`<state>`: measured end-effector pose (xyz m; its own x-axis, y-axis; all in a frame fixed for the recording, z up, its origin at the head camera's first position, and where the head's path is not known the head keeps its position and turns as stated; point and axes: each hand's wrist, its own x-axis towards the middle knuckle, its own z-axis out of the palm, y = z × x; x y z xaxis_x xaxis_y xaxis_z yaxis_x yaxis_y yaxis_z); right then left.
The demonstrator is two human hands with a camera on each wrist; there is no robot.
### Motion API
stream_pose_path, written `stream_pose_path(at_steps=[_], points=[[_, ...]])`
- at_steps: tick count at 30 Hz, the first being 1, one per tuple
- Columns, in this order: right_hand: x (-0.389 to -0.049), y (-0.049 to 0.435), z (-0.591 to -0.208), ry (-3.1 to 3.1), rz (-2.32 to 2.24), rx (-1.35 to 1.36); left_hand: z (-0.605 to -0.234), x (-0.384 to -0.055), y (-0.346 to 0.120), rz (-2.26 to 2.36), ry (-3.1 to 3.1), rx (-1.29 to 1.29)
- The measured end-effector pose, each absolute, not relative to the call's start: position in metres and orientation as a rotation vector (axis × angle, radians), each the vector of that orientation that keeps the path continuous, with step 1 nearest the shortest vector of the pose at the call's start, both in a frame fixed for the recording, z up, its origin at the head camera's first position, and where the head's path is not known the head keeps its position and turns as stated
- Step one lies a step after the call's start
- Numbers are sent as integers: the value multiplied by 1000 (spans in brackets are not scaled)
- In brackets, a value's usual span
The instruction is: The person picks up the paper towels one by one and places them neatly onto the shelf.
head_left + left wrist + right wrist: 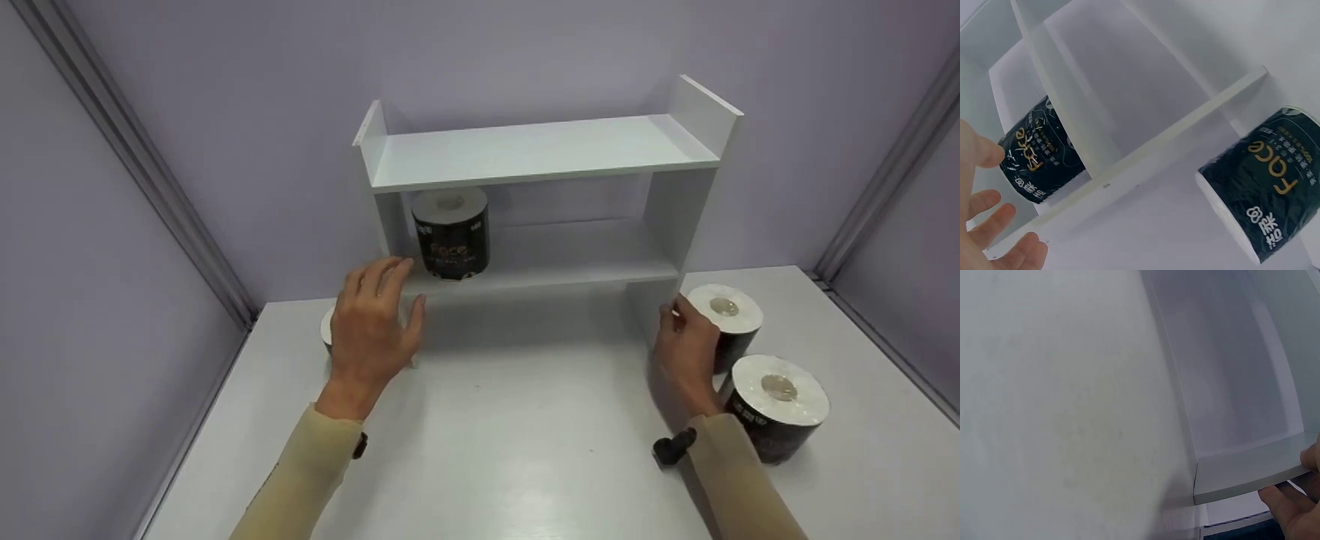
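A black-wrapped toilet roll stands upright at the left end of the middle board of a white shelf unit. My left hand is at the unit's left side panel, fingers apart and holding nothing. In the left wrist view, its fingertips lie near that roll and the panel's edge. My right hand pinches the front edge of the right side panel low down, thumb on the inner face and fingers outside.
Two more toilet rolls stand on the white table right of the unit, a rear one and a nearer one. Another roll stands left of the unit, mostly hidden behind my left hand. Walls enclose the table.
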<state>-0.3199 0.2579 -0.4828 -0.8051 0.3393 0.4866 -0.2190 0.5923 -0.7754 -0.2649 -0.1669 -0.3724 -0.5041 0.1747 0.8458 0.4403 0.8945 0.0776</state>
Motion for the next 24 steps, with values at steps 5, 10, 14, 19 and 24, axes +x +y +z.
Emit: stream_pose_path(at_steps=[5,10,14,19,24], points=[[-319,259,-483,-2196,1146,-76,-379,-264,-176,-346,-2122,-429],[-318,260,-483,-2186,1138,-75,-385,-264,-183,-360,-2145,-417],[-319,262,-483,-2190,1152,-96,-390,-265,-188,-367,-2155,-413],[-320,262,-483,-2185,1161,-96,-397,-265,-196,-383,-2157,-411],[-321,262,-484,-2194,1169,-108,-405,-265,-205,-380,-2162,-388]])
